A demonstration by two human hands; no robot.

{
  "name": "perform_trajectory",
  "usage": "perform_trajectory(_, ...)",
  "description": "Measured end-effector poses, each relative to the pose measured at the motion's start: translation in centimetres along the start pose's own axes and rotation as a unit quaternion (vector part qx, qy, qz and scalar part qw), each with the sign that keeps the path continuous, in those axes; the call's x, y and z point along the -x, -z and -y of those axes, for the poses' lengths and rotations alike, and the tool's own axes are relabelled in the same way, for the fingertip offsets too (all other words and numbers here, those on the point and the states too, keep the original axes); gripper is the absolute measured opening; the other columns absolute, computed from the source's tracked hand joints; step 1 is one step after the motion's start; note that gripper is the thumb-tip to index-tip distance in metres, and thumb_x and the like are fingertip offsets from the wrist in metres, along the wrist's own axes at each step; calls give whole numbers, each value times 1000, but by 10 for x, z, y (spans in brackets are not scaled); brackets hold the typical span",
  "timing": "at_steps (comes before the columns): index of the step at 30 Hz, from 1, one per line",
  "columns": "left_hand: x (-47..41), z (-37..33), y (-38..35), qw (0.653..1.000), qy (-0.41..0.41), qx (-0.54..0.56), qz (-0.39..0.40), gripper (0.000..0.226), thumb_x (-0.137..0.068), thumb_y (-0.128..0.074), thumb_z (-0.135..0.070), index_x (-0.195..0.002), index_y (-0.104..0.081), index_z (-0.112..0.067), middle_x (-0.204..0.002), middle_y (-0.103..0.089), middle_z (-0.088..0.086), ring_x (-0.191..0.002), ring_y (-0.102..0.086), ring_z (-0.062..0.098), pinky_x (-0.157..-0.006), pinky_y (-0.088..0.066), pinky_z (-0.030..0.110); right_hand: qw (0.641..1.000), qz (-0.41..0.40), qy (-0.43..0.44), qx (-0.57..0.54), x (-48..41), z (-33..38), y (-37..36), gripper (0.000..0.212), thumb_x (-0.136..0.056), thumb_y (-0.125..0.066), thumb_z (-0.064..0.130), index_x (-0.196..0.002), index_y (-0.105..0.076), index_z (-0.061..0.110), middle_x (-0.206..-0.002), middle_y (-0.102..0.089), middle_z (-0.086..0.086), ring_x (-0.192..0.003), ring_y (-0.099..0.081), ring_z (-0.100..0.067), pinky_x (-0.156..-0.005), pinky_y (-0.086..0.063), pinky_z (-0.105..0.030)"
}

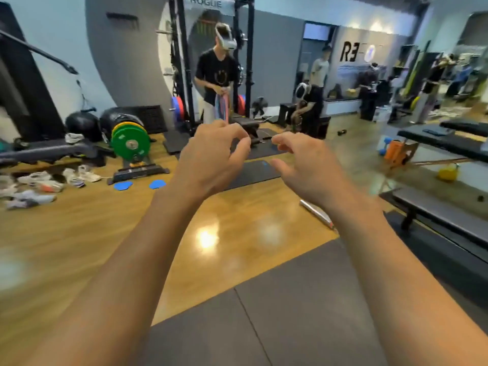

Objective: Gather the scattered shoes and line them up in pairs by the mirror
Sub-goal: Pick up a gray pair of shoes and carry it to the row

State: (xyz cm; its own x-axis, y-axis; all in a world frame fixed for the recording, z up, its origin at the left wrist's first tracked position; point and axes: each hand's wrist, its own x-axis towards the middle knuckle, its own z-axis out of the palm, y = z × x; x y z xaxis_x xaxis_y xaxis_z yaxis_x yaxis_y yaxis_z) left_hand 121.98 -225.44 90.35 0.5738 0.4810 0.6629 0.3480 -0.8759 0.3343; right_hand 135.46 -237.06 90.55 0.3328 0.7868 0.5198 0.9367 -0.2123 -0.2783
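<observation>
Both hands — left hand [211,151], right hand [309,167] — are raised, loosely spread, holding nothing. Scattered shoes [39,184] lie left of the green plate [130,142] — advise collecting matched pairs together.

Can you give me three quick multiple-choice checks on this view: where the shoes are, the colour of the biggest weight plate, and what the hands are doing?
1. Where do the scattered shoes lie?
A. On the wooden floor at the left
B. On the bench at the right
C. On the dark mat in front

2. What colour is the front weight plate on the floor stand?
A. Red
B. Green
C. Black

3. What do the left hand and right hand hold?
A. One shoe each
B. One shared shoe
C. Nothing

Key: 1 A, the shoes sit strewn on bare wood far left. 2 B, its face is green. 3 C, both hands are raised, fingers curled, empty.
</observation>
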Motion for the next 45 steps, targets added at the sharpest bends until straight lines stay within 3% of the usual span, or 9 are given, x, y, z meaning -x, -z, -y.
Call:
perform_trajectory(13,-54,272,68,956,215,-182,-88,27,-94,-45,-31,-104,-67,-20,-105,-61,5,-98,-54,23,-82,-40,34,965,90,200,-144,-249,123,-202,46,-90,-57,29,-134,-48,22,-124,-61,-3,-113,-56,-26,-93,-47,-45)
perform_trajectory(19,-61,403,91,921,302,-225,-100,27,-95,-44,-31,-107,-66,-21,-109,-61,5,-103,-53,25,-88,-44,41,936,133,269,-184,-344,204,-313,44,-90,-59,30,-133,-50,23,-122,-62,-3,-111,-57,-24,-91,-50,-43)
perform_trajectory(23,-72,509,106,911,322,-231,-114,26,-96,-46,-25,-109,-67,-20,-111,-62,5,-104,-53,22,-88,-39,34,928,148,284,-188,-406,256,-395,46,-91,-57,31,-135,-48,25,-125,-61,-1,-114,-56,-24,-93,-48,-44)
perform_trajectory(34,-159,781,136,898,369,-218,-101,24,-96,-48,-24,-112,-66,-21,-113,-61,5,-108,-53,23,-91,-44,41,922,201,279,-179,-603,372,-569,42,-92,-56,29,-133,-51,23,-126,-60,-1,-111,-57,-23,-90,-50,-45)
perform_trajectory(45,-233,1034,177,848,438,-274,-116,25,-96,-47,-20,-114,-63,-22,-117,-60,5,-111,-51,25,-93,-45,45,879,251,341,-222,-799,514,-770,38,-92,-55,32,-130,-54,24,-126,-61,-1,-111,-58,-21,-91,-51,-43)
